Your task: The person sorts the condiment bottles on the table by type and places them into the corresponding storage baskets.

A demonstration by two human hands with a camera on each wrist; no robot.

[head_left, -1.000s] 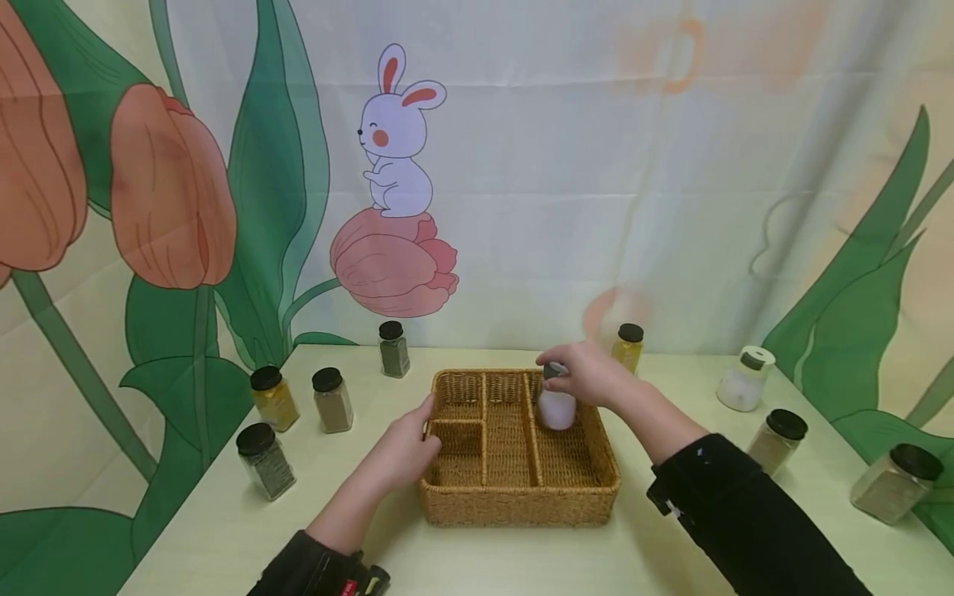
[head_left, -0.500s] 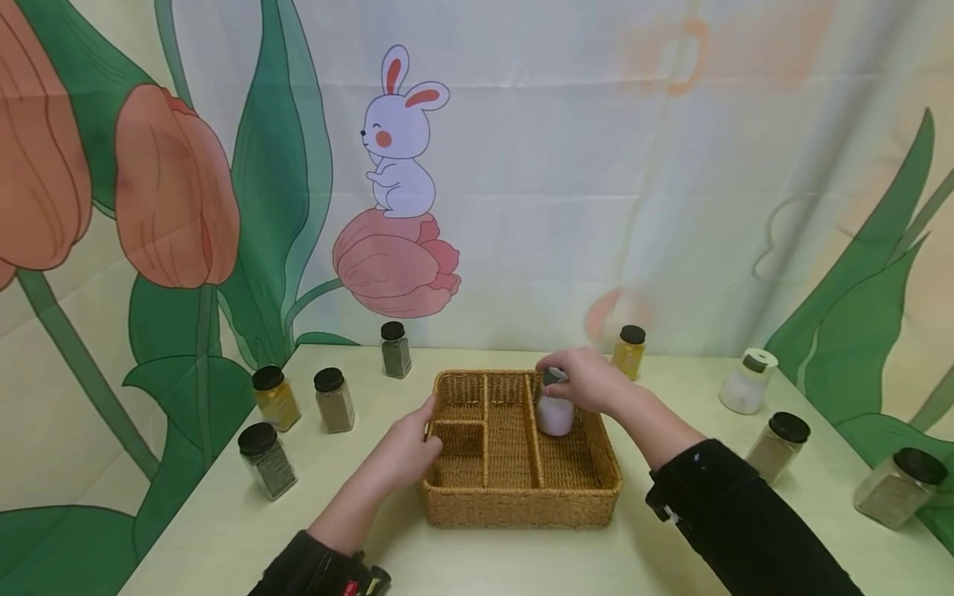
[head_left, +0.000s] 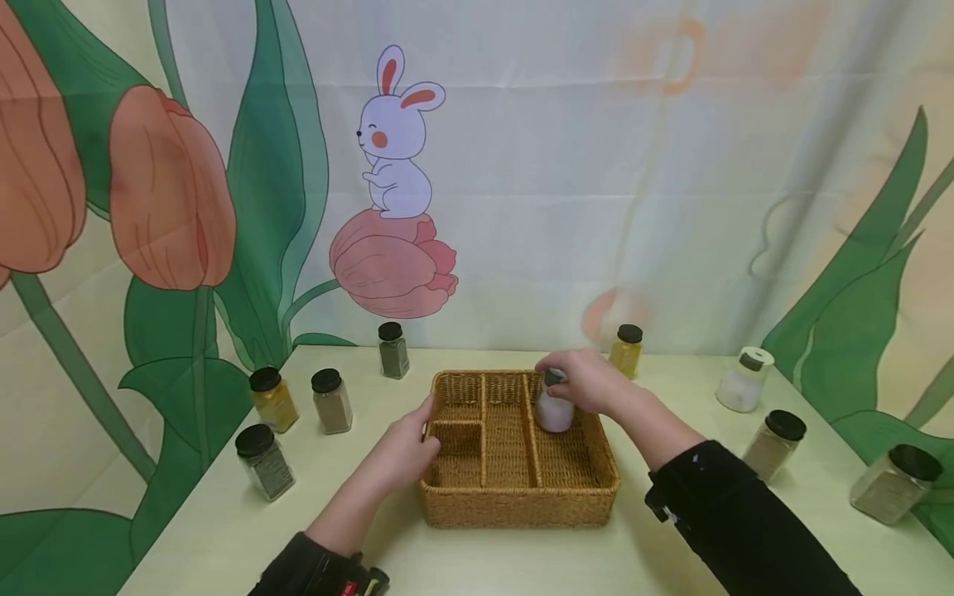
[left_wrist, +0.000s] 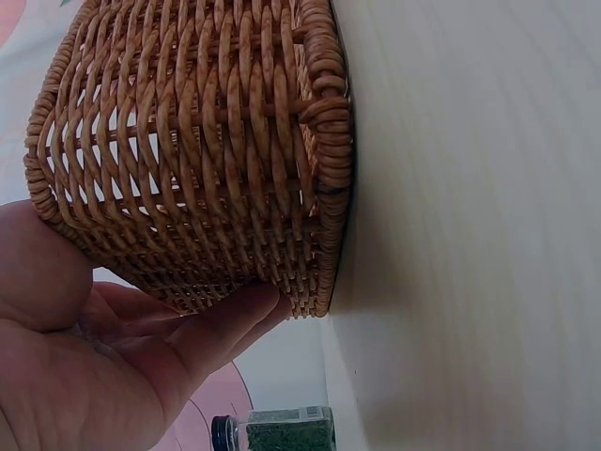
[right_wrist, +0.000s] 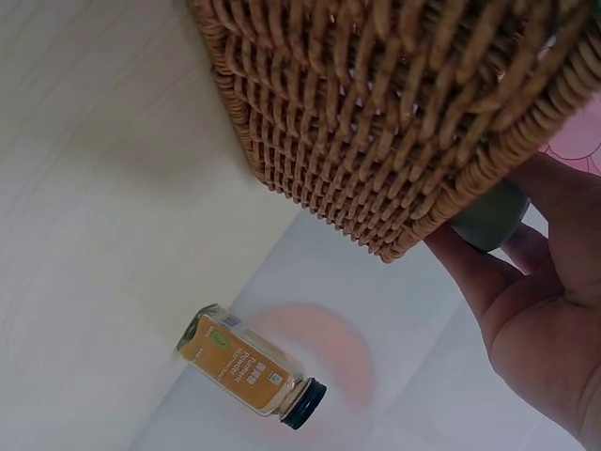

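A brown wicker basket [head_left: 514,507] with several compartments stands on the table. My left hand [head_left: 402,447] grips its left wall; in the left wrist view the fingers [left_wrist: 230,324] lie against the weave and the thumb is up by the rim. Inside the right compartment, near the back and the divider, is a round-bodied jar of white contents [head_left: 555,415], upright. My right hand [head_left: 589,382] pinches this jar by its dark cap. From the right wrist, only the dark green cap [right_wrist: 493,218] shows between fingers and thumb; the basket wall hides the body.
Left of the basket stand a yellow spice jar [head_left: 276,406], a tan one [head_left: 333,406] and a dark one [head_left: 267,468]. A green jar [head_left: 393,356] and a turmeric jar [head_left: 626,356] are behind. Rightward are a white shaker [head_left: 741,385] and two brownish jars [head_left: 890,488].
The white jar and my right hand have come down slightly within the right compartment. My left hand has stayed on the basket wall.
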